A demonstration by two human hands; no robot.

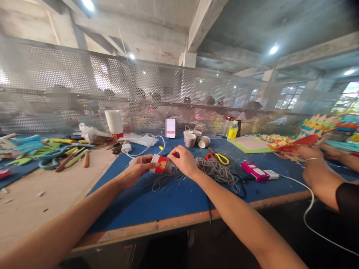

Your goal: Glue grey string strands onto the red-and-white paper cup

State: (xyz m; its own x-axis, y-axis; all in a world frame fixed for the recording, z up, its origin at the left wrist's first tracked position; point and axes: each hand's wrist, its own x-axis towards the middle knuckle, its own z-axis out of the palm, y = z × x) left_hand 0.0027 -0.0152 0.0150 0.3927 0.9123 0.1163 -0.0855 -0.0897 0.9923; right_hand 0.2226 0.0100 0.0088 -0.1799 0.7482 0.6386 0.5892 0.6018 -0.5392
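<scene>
My left hand (138, 169) grips a red and white paper cup (162, 164) that lies on its side in the air above the blue mat. Grey cord (168, 167) is wound around the cup's right end. There my right hand (183, 161) has thumb and fingers pinched on the cord; its fingertips partly hide the winding. A loose heap of grey cord (218, 175) lies on the mat just right of my right wrist, with strands running under the cup. Behind the heap are yellow-handled scissors (222, 158).
Cord-covered cups (190, 139), a phone (170, 129) and a tall cup stack (113, 121) stand toward the mesh partition. A magenta box (254, 172) with a white cable lies right. Tools (53, 158) crowd the left. Another person's hands (311, 153) handle coloured paper at far right.
</scene>
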